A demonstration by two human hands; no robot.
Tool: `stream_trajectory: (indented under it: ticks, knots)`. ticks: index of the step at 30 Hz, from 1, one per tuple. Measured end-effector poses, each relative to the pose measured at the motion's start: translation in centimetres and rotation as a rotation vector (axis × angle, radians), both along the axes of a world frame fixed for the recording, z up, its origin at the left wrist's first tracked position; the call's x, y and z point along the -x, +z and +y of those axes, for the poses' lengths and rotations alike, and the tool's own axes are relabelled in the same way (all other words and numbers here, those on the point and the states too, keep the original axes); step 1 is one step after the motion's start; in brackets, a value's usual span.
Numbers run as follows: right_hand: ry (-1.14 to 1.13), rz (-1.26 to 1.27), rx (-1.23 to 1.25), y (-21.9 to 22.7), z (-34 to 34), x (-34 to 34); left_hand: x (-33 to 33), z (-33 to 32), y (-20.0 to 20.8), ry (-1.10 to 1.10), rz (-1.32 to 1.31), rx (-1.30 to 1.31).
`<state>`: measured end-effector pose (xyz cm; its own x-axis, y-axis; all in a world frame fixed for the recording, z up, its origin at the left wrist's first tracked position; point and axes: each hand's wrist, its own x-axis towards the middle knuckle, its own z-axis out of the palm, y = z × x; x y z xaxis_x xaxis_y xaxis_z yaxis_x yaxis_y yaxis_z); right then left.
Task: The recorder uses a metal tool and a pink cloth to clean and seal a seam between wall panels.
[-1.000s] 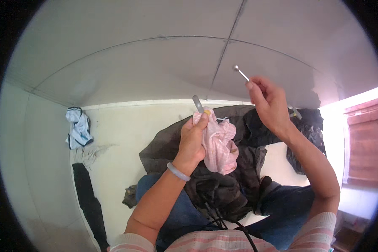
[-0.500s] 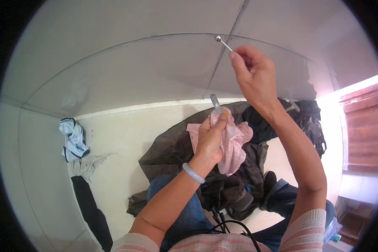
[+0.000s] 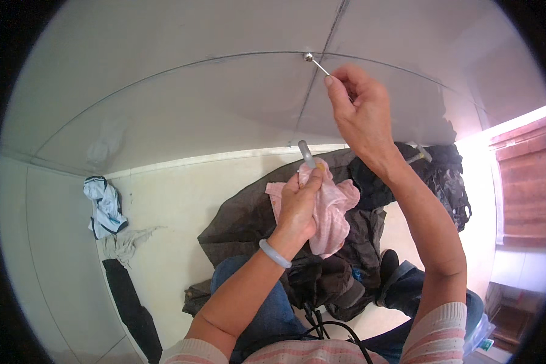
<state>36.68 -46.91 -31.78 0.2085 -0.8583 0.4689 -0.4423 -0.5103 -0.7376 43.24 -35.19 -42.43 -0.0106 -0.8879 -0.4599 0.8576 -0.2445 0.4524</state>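
My right hand [image 3: 361, 109] is raised toward the grey tiled wall [image 3: 224, 91]. Its thumb and fingers pinch a thin metal ball-ended tool [image 3: 308, 57]. The shiny ball lies at the dark horizontal seam [image 3: 242, 56], just left of where it crosses an upright seam; whether it presses on the wall I cannot tell. Lower down, my left hand [image 3: 298, 209] is closed on a crumpled pink cloth [image 3: 330, 221]. A rounded grey tube-like piece [image 3: 306, 153] sticks up from the same grip, with a bit of yellow at its base.
Dark sheeting or clothing [image 3: 242, 215] is spread on the pale floor [image 3: 163, 194] below my hands. A hammer-like tool [image 3: 420, 156] and a black plastic bag [image 3: 449, 191] lie at the right. White-and-black cloth [image 3: 106, 206] and a black cloth strip [image 3: 130, 303] lie along the left wall.
The ball of the tool has come up slightly onto the horizontal seam from just below it. The view has shifted a little. Both hands keep their holds.
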Motion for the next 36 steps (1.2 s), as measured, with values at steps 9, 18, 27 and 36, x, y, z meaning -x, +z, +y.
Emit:
stream_trajectory:
  ticks: [9, 18, 27, 36]
  knots:
    - [-0.079, -0.023, 0.012, -0.2, -0.4, 2.8, 0.5, -0.1, -0.9, -0.028, 0.003, 0.012]
    - [-0.152, -0.062, -0.038, -0.1, 1.7, 5.7, 0.1, -0.4, -0.5, -0.037, -0.038, 0.011]
    - [0.068, 0.055, -0.296, 0.6, 3.5, 4.1, -1.7, -1.3, 1.5, 0.159, 0.092, 0.209]
    - [0.391, 0.443, -0.637, 0.5, 6.6, 6.2, -3.2, -1.9, 0.7, 0.25, -0.009, 0.198]
